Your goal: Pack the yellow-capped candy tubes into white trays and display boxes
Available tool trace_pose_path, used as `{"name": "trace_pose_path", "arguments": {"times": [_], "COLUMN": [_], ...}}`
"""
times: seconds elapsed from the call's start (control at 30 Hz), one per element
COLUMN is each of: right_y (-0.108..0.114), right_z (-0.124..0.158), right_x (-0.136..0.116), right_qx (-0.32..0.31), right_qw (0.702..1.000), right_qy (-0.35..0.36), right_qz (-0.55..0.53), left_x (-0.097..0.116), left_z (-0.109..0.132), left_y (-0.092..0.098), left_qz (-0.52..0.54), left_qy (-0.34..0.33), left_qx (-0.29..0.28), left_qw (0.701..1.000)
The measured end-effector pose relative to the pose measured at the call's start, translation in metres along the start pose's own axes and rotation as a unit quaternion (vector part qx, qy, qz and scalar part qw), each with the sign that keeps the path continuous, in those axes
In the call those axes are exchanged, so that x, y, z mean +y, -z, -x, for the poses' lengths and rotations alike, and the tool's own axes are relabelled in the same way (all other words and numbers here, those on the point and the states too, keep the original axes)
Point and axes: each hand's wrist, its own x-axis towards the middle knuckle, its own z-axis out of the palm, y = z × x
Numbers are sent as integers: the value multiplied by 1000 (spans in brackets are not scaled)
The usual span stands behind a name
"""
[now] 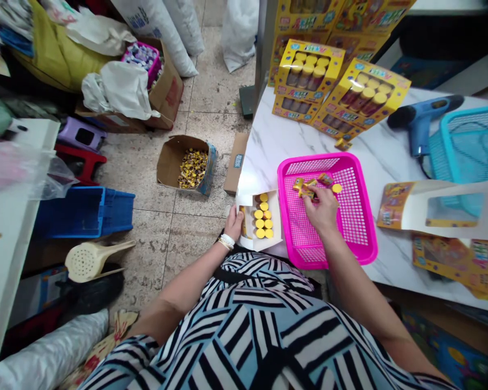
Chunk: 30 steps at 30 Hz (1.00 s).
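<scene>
My left hand (233, 223) is closed on the outer side of an open cardboard box (277, 205) at the table's left edge. Rows of yellow-capped tubes (259, 215) stand inside it, caps up. To the right is a pink plastic basket (373, 233) with a few more tubes loose on its bottom. Reaching into this basket, my right hand (322, 210) has its fingers pinched on a small yellow-wrapped tube (299, 185). Another tube with a round yellow cap (336, 188) lies just right of that hand. My fingers partly cover the held tube.
Filled yellow window boxes (309, 70) are stacked at the back. A blue heat gun (425, 122) and a turquoise basket (443, 143) are at the right, near unfilled packaging (398, 203). On the floor, a carton (168, 162) holds many tubes; a blue crate (117, 211) stands farther left.
</scene>
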Motion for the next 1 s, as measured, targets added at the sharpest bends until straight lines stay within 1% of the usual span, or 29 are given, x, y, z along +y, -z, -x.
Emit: {"name": "trace_pose_path", "arguments": {"times": [0.03,0.07,0.1,0.17,0.23,0.3,0.33,0.37,0.4,0.43,0.5,0.57,0.63,0.7,0.77,0.8,0.83,0.87,0.93,1.0], "right_y": [0,-1,-2,-7,-13,-19,-20,-21,-20,-19,-16,-16,-21,-32,-46,-53,-61,-68,-78,-82], "right_z": [5,11,16,25,30,33,33,34,34,34,35,34,31,28,26,26,27,28,32,36], "right_x": [-14,-28,-41,-62,-74,-79,-81,-81,-82,-83,-84,-83,-81,-78,-76,-76,-77,-78,-82,-85], "right_qx": [4,-7,-32,-100,-157,-200,-219,-237,-256,-272,-301,-305,-278,-235,-199,-187,-182,-183,-190,-191], "right_qw": [997,987,969,912,845,790,770,755,748,746,754,779,821,877,934,956,970,975,967,953], "right_qy": [-9,-26,-50,-106,-165,-215,-235,-249,-255,-254,-234,-206,-176,-131,-59,-12,39,89,166,203], "right_qz": [-75,-158,-240,-383,-483,-537,-552,-558,-557,-553,-535,-507,-465,-398,-289,-225,-156,-85,42,119], "left_x": [0,0,-1,-2,-3,-4,-4,-5,-5,-5,-4,-4,-4,-4,-4,-3,-2,-1,2,4], "left_z": [0,0,0,0,0,0,0,0,1,1,2,2,2,2,1,1,1,1,1,1], "left_y": [0,0,0,0,0,0,0,0,0,0,1,1,2,2,1,1,1,1,1,1], "left_qz": [0,2,3,2,-5,-12,-12,-12,-11,-11,-12,-13,-10,-5,0,1,1,0,-5,-8], "left_qy": [-1,-1,-2,-1,2,4,4,4,5,5,8,10,6,-2,-5,-4,-1,1,4,5], "left_qx": [-1,0,-1,-1,0,2,4,5,5,6,6,3,-1,-2,1,2,2,2,1,-1], "left_qw": [1000,1000,1000,1000,1000,1000,1000,1000,1000,1000,1000,1000,1000,1000,1000,1000,1000,1000,1000,1000]}}
